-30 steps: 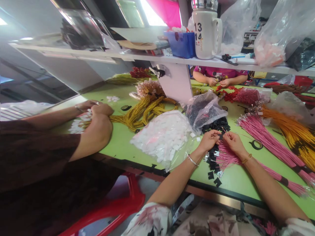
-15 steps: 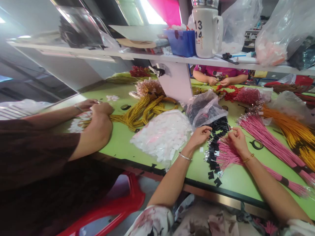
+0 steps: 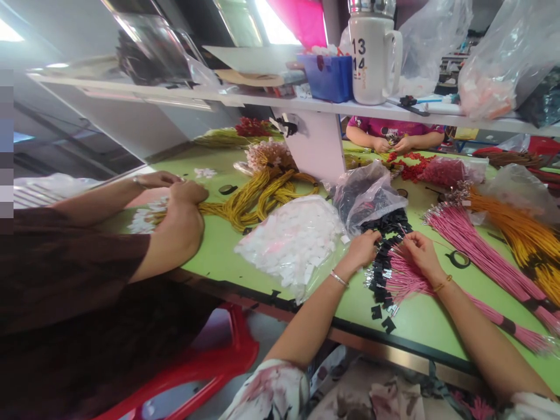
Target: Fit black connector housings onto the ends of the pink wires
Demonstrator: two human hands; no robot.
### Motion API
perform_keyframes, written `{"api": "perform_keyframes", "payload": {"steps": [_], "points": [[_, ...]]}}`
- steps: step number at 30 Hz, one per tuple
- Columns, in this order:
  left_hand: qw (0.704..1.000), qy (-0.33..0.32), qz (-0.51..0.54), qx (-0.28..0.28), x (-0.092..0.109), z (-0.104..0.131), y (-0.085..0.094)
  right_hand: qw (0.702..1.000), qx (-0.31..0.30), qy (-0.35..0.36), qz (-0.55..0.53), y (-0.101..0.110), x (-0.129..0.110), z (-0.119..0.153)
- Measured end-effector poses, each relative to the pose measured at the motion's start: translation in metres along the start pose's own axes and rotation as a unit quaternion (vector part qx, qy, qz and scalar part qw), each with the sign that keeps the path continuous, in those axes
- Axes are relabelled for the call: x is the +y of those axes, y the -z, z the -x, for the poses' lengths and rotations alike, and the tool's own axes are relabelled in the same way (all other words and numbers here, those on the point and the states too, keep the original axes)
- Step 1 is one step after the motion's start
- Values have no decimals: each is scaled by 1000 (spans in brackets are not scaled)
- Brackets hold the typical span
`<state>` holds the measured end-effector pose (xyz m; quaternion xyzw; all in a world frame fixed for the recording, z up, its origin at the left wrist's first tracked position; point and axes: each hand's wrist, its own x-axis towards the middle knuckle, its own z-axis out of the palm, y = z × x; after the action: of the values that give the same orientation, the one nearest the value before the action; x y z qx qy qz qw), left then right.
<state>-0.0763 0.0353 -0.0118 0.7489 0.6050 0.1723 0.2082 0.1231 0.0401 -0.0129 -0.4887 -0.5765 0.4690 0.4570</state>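
My left hand is closed, its fingertips pinched together at the left edge of a pile of small black plastic connectors. Whatever sits between those fingertips is too small to make out. Close by on the right, my right hand pinches a thin pink wire near its end, palm down. Beneath it a bundle of pink wires fans out with metal terminals at the tips, lying against the connectors. A plastic bag of white connectors lies left of my left wrist.
A second bag with dark contents stands behind the connectors. More pink wires, orange wires and a black tape roll lie to the right. A co-worker's arms work at left beside yellow wires. Overhead runs a shelf.
My left hand has moved slightly down, closer against the connectors. A small white piece seen at my right fingertips no longer shows there. The whole view has shifted a little.
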Motion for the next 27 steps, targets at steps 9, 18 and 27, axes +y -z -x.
{"api": "perform_keyframes", "payload": {"steps": [9, 18, 27], "points": [[911, 79, 391, 110, -4, -6, -3, 997, -43, -26, -62, 0, 0, 2], [764, 107, 636, -20, 27, 2, -7, 998, -37, -11, -46, 2, 5, 3], [749, 113, 652, -39, 26, 3, -7, 999, -46, 4, -18, 2, 6, 1]]}}
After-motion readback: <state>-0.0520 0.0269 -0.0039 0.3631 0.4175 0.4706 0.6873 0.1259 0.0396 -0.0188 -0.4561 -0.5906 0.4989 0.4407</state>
